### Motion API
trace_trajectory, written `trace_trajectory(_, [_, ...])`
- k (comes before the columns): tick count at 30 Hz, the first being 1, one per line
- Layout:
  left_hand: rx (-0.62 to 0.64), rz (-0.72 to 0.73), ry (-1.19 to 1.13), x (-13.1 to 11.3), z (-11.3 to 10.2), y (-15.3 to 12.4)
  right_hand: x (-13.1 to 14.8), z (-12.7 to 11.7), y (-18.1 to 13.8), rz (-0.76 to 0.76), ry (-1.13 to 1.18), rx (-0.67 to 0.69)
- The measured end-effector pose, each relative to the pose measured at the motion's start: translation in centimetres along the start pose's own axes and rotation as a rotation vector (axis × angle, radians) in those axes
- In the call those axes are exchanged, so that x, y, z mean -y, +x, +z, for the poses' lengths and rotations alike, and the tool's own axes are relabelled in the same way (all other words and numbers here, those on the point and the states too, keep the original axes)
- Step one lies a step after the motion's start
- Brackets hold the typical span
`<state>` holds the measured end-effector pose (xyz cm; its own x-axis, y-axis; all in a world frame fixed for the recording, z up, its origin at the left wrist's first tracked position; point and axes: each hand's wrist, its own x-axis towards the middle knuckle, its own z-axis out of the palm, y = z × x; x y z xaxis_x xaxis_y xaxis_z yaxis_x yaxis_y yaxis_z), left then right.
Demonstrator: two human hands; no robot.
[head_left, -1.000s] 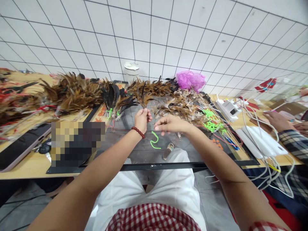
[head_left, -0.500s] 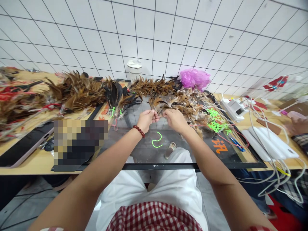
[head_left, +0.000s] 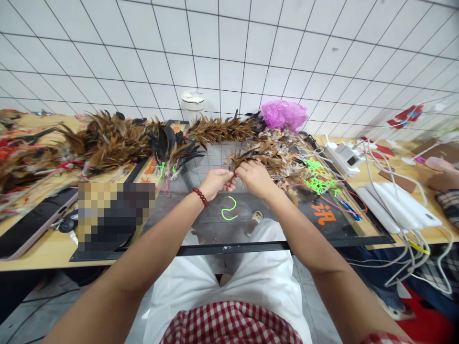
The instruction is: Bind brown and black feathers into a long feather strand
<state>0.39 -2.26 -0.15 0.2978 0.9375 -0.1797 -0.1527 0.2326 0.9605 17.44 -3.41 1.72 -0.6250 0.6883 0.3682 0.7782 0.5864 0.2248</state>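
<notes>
My left hand (head_left: 218, 182), with a dark red bead bracelet on its wrist, is closed in a pinch at the base of a small bunch of brown feathers (head_left: 238, 157). Against it, my right hand (head_left: 254, 177) is closed on the same bunch; the fingers meet and hide the quills. On the dark glass panel (head_left: 211, 224) below lies a curved bright green cord (head_left: 228, 210). Beside my right hand spreads a heap of loose brown feathers (head_left: 279, 157). Two dark feather bunches with green ties (head_left: 172, 148) lie to the left.
A long feather garland (head_left: 220, 130), a lidded white cup (head_left: 193, 102) and a pink plastic bag (head_left: 285, 115) stand along the wall. Green cords (head_left: 319, 176), blue pens (head_left: 349, 210) and white chargers with cables (head_left: 398, 205) lie right. A phone (head_left: 39, 222) and keys (head_left: 67, 223) lie left.
My hands have come closer together, the right one moving left to the left one's fingers. The feather bunch now rises from between them. The view has shifted slightly.
</notes>
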Motion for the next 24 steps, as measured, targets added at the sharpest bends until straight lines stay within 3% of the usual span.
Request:
trace_trajectory(5, [0.054, 0.020, 0.106, 0.1, 0.0, 0.0, -0.1, 0.2, -0.1, 0.032, 0.062, -0.023])
trace_trajectory(8, [-0.006, 0.053, 0.077, 0.1, 0.0, -0.1, -0.7, 0.5, -0.1, 0.258, 0.174, -0.141])
trace_trajectory(11, [-0.022, 0.080, -0.058, 0.1, 0.0, -0.2, -1.3, 0.8, 0.0, 0.521, 0.525, -0.259])
trace_trajectory(13, [0.007, 0.077, -0.138, 0.1, 0.1, -0.3, -1.3, 1.0, 0.1, 0.581, 0.929, -0.213])
trace_trajectory(15, [0.065, 0.050, -0.171, 0.0, 0.2, -0.5, -0.8, 1.0, 0.2, 0.562, 1.309, -0.069])
trace_trajectory(17, [0.138, -0.005, -0.170, 0.1, 0.3, -0.8, -0.3, 0.9, 0.2, 0.515, 1.542, 0.059])
trace_trajectory(20, [0.224, -0.091, -0.160, 0.1, 0.4, -1.1, 0.2, 0.8, -0.1, 0.518, 1.660, 0.096])
trace_trajectory(24, [0.299, -0.129, -0.098, 0.1, 0.4, -1.3, 0.0, 1.1, -0.5, 0.547, 1.643, 0.062])
